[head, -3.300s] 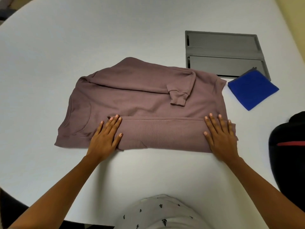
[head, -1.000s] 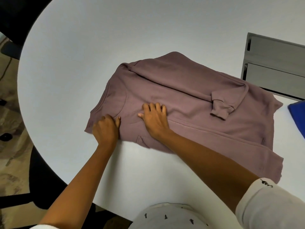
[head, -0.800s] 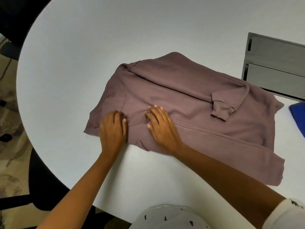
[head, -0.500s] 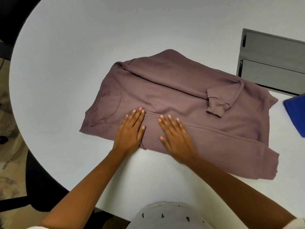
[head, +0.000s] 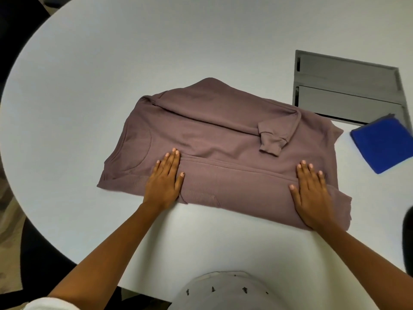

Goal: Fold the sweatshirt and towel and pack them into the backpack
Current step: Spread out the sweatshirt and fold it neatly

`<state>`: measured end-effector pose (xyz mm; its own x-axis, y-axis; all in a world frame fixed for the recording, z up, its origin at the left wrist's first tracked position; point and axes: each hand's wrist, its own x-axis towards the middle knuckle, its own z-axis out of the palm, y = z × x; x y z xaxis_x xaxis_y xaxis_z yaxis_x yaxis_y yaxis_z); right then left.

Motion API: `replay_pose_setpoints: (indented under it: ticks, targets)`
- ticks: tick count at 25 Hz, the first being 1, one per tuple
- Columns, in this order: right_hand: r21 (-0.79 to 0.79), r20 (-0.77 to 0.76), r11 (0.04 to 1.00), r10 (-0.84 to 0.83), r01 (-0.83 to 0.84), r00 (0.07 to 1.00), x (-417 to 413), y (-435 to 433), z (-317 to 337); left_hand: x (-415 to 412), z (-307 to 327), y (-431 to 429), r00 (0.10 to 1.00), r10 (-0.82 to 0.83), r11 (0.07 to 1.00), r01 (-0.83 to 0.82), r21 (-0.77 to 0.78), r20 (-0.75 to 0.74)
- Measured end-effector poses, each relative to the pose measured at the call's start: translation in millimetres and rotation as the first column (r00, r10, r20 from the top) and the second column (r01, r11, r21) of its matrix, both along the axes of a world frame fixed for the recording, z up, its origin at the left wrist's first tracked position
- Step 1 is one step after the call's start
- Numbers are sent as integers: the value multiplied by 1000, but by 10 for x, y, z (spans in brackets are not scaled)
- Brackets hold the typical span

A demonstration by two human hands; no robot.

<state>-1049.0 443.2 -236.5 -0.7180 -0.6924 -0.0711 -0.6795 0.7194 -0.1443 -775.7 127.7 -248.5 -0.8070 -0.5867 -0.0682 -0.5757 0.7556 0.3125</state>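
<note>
Head view: one mauve sweatshirt (head: 223,139) and one blue towel (head: 382,145) lie on the bench (head: 156,52); two hands, left hand (head: 165,177) and right hand (head: 312,193), press flat, fingers straight, on the sweatshirt.

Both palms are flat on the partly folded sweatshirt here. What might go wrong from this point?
1. The sleeve cuff lies loose on top of the sweatshirt; the next fold may let it slip out.
2. The left hand and right hand press only the near folded strip; the corner beyond the right hand sticks out, so the bundle may end uneven.
3. The blue towel lies close beside the sweatshirt and could get dragged.
</note>
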Motion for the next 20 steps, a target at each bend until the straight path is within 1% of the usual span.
replay_pose_setpoints:
  ticks: [1, 2, 3, 5, 7, 10, 13, 14, 17, 20]
  targets:
    - [-50, -3, 999, -14, 14, 1000, 107, -93, 20, -23, 13, 1, 1000, 9, 1000, -9, -4, 5]
    - [-94, -4, 995, 13, -13, 1000, 253, -222, 31, -57, 37, 7, 1000, 22, 1000, -22, 2, 14]
    - [-116, -5, 990, 76, -76, 997, 426, -352, 30, -109, 73, 32, 999, 29, 999, -30, 13, 25]
    - [-87, -15, 974, 208, -208, 978, 730, -530, -30, -237, 125, 134, 999, 18, 999, -19, 31, 48]
    - [-45, -27, 972, 231, -232, 973, 803, -509, -113, -337, 115, 270, 999, 10, 999, -12, 39, 52]
    - [0, -63, 981, 193, -194, 979, 584, -222, -140, -379, 39, 346, 998, 52, 998, -53, 19, 47]
    - [-15, -40, 1000, -2, 1, 999, 331, 139, -78, -375, 25, 362, 997, 59, 998, -59, -11, 46]
    - [-11, -30, 999, -41, 41, 999, 284, 199, -59, -376, 30, 369, 998, 58, 998, -57, -23, 37]
    - [41, -41, 998, -55, 57, 998, 285, 233, -39, -349, 29, 396, 998, 56, 998, -56, -12, 37]
    - [53, -48, 997, -61, 64, 997, 356, 313, -48, -289, 32, 443, 999, 40, 999, -39, -13, 37]
